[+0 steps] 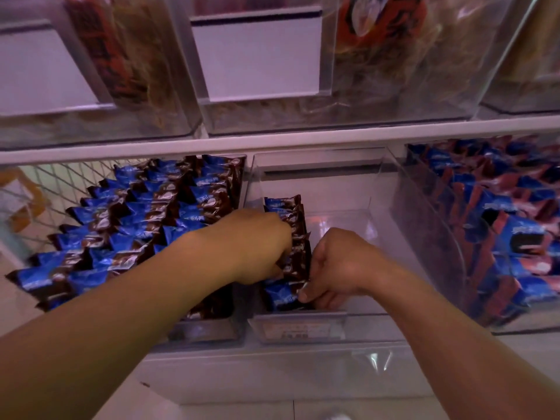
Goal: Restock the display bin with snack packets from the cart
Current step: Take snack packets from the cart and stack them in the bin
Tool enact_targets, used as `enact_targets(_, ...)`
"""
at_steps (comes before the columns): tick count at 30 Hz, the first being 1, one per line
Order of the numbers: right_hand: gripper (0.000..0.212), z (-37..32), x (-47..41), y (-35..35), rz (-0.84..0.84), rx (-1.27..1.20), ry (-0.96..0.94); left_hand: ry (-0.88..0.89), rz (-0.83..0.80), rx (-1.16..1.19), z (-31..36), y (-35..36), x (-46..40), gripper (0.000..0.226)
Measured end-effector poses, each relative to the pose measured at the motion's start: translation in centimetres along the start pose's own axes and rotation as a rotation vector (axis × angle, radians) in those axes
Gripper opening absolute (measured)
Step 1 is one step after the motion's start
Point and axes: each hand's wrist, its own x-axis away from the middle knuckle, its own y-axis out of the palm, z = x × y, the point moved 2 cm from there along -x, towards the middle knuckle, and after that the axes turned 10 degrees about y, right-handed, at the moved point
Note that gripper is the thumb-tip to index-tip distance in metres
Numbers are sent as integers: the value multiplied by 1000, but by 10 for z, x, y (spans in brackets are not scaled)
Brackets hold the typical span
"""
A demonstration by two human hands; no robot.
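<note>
Both hands work a row of snack packets inside a clear display bin on a white shop shelf.

The left hand (260, 244) curls over the blue-and-brown packets (286, 213); the right hand (336, 265) pinches the nearest one at its fingertips. The bin (372, 189) is bare beyond the right knuckles. The price label (298, 327) under the fingers is too blurred to read, as is the packets' white lettering.

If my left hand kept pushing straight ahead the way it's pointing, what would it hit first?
Probably the row of snack packets in the clear display bin; your left hand already grips them. Depth is hard to judge.
</note>
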Motion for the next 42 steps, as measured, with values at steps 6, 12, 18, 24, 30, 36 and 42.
enact_targets(6, 42, -13, -3, 12, 161, 222, -29, 46, -187, -72, 4, 2, -3, 22)
enact_targets(12, 52, -19, 17, 0, 337, 460, -19, 43, 92, 134, -1, -29, 43, 23)
enact_targets(18, 48, -59, 90, 30, 654, 510, -562, -140, 531, 262, -7, -6, 250, 21)
enact_targets(24, 16, -178, 189, 243, -38, 533, -1325, -676, -30, 442, -1, 126, 416, 17)
enact_targets(30, 76, -241, 154, 432, -673, 1477, -639, -901, -327, 618, 1, 199, 475, 17)
enact_targets(36, 56, -191, 137, 547, -844, 1503, -366, -914, -384, 632, -17, 211, 497, 34)
enact_targets(42, 38, -176, 125, 553, -798, 1593, -321, -906, -350, 644, -26, 211, 499, 34)
